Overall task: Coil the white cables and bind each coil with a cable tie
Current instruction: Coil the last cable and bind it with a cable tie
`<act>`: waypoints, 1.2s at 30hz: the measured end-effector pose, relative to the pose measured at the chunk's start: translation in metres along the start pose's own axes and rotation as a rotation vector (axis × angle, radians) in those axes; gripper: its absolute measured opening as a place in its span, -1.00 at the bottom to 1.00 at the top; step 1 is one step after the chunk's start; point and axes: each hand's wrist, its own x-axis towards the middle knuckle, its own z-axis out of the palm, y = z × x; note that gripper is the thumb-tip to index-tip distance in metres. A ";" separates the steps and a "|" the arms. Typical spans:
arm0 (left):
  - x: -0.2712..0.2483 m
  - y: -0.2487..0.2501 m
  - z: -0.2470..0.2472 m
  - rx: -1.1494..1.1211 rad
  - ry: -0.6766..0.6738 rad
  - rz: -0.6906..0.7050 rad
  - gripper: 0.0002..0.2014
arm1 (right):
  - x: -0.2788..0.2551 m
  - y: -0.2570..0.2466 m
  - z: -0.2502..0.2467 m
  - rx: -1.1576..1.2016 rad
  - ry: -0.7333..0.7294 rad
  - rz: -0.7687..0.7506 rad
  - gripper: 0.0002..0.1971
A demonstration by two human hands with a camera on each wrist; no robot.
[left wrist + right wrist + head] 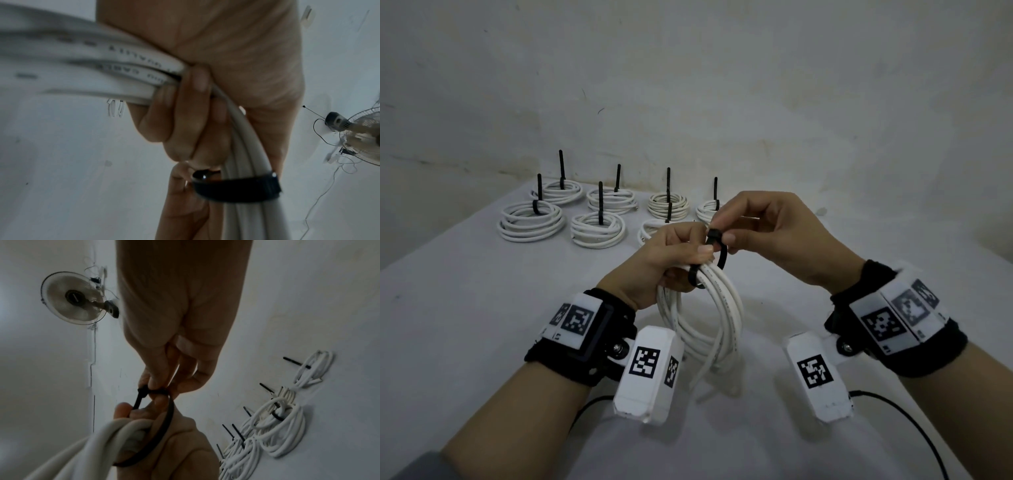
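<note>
Bound white cable coils (530, 222) lie along the white bench's (482, 308) far edge; a white cable coil (709, 318) hangs above its middle.

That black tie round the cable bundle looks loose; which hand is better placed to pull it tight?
Probably the right hand: its fingertips already pinch the black tie at its head, while the left hand grips the white coil and cannot let go.

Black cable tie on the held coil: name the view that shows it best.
Right wrist view: the cable tie shows as a loose loop round the coil, its head pinched by the right hand. Head view shows it partly hidden by fingers; left wrist view shows only a band.
</note>
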 end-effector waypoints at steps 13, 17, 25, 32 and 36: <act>0.002 0.002 0.006 0.111 0.110 0.067 -0.73 | 0.005 0.007 -0.001 0.053 0.080 0.017 -0.71; 0.003 0.002 0.006 0.091 0.125 0.106 -0.80 | 0.010 0.007 -0.006 0.149 0.139 0.028 -0.74; 0.002 0.002 0.003 0.181 0.197 0.173 -0.80 | 0.004 -0.001 -0.001 0.089 0.055 0.083 -0.72; 0.006 0.001 0.005 0.259 0.236 0.176 -0.85 | 0.004 -0.002 -0.006 0.196 0.151 0.289 -0.88; 0.006 0.000 0.007 0.345 0.239 0.159 -0.77 | 0.007 -0.002 -0.001 0.020 0.232 0.226 -0.95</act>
